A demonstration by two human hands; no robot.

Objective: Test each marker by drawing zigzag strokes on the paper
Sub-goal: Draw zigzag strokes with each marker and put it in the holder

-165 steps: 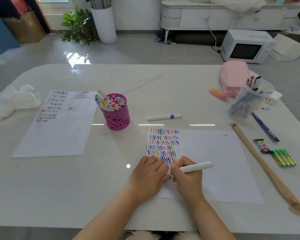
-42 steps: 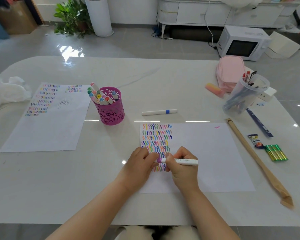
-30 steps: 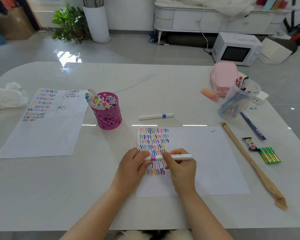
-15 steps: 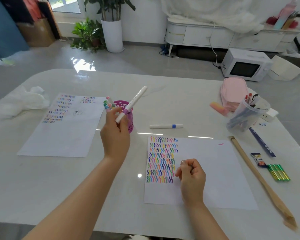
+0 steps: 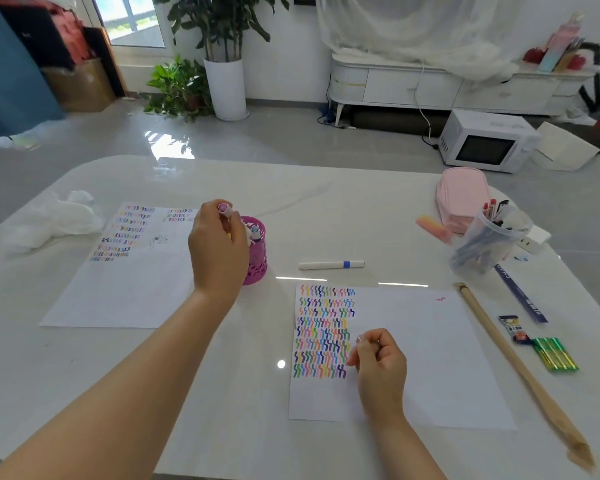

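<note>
My left hand (image 5: 217,249) grips a purple-capped marker (image 5: 224,207) over the pink mesh pen cup (image 5: 257,258); the marker's lower part is hidden behind my fingers and the cup's rim. Other markers stand in the cup. My right hand (image 5: 381,367) rests on the white paper (image 5: 430,341) with its fingers curled and holds nothing I can see. It lies just right of the block of coloured zigzag strokes (image 5: 324,330). A white marker with a blue band (image 5: 331,265) lies on the table above the paper.
A second sheet with zigzag rows (image 5: 125,268) lies left, with crumpled tissue (image 5: 49,220) beyond it. At right: a pink pencil case (image 5: 459,195), a clear cup of pens (image 5: 489,237), a long wooden stick (image 5: 513,358), a ruler (image 5: 520,294), green pens (image 5: 555,353).
My left hand took the marker from my right hand, carried it left to the pink cup and turned it cap-up. My right hand stayed curled on the paper.
</note>
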